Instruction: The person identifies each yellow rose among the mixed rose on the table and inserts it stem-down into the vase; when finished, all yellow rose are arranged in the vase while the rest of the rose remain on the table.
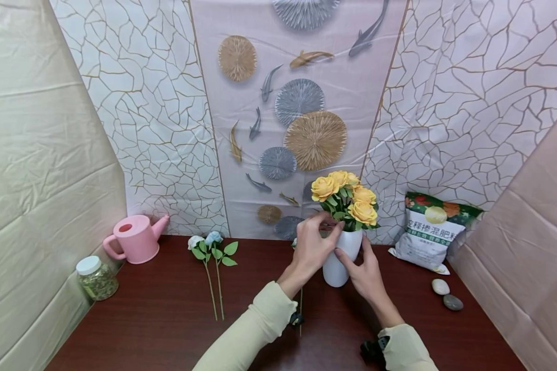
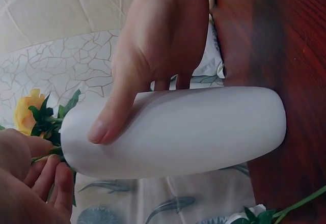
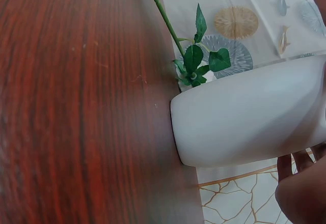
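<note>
A white vase point(image 1: 336, 270) stands upright on the dark wooden table, holding a bunch of yellow roses point(image 1: 363, 212) with green leaves. My right hand point(image 1: 365, 270) grips the vase's upper part from the right; its thumb lies across the white wall in the left wrist view, where the right hand point(image 2: 160, 35) fills the top. At the vase mouth my left hand point(image 1: 310, 246) pinches a green stem point(image 2: 43, 158) between thumb and fingers. Behind the vase in the right wrist view lies a white flower point(image 3: 210, 76) with a leafy stem point(image 3: 165, 18), mostly hidden by my left arm from the head.
To the left lie a white rose point(image 1: 195, 242) and a blue rose point(image 1: 213, 237). A pink watering can point(image 1: 138, 241) and a lidded jar point(image 1: 97, 281) stand farther left. At right are a fertilizer bag point(image 1: 429, 234), a pale stone point(image 1: 440, 286) and a grey stone point(image 1: 453, 302).
</note>
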`<move>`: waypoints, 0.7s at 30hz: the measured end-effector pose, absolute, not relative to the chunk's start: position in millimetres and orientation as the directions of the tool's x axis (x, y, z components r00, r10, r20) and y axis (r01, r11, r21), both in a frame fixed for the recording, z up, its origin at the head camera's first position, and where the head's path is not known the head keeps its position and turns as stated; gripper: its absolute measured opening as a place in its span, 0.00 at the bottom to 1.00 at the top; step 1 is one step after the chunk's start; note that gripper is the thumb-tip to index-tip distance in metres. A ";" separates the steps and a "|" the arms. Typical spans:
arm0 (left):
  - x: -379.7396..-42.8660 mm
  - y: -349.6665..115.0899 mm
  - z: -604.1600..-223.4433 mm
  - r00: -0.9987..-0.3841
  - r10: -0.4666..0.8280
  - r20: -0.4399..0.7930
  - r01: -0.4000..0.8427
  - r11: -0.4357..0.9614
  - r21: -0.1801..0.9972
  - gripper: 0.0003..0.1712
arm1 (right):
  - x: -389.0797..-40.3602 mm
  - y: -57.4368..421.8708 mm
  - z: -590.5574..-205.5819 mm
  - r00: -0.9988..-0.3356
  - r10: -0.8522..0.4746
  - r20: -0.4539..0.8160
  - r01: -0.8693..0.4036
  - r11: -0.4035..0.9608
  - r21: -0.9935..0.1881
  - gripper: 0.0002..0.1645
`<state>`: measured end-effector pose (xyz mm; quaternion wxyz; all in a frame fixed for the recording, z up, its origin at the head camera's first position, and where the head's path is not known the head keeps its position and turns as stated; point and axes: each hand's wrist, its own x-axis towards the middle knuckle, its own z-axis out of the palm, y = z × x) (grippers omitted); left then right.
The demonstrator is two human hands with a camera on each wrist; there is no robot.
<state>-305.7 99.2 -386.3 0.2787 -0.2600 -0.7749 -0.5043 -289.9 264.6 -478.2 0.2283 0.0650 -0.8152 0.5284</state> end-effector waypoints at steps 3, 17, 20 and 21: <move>-303.5 98.0 -384.0 -0.701 0.099 0.706 0.681 0.386 0.622 0.13 | -289.5 264.2 -478.2 -0.887 0.140 0.439 -0.342 0.438 -0.831 0.45; -303.3 97.0 -377.2 -0.685 0.004 0.729 0.688 0.332 0.645 0.16 | -289.4 264.3 -478.3 -0.891 0.140 0.431 -0.337 0.433 -0.836 0.46; -305.1 98.3 -376.9 -0.665 0.008 0.747 0.698 0.362 0.618 0.14 | -290.1 264.3 -478.6 -0.888 0.141 0.438 -0.345 0.426 -0.836 0.46; -305.6 98.8 -376.9 -0.660 0.013 0.751 0.701 0.369 0.610 0.13 | -290.3 264.3 -478.8 -0.887 0.140 0.440 -0.348 0.424 -0.836 0.46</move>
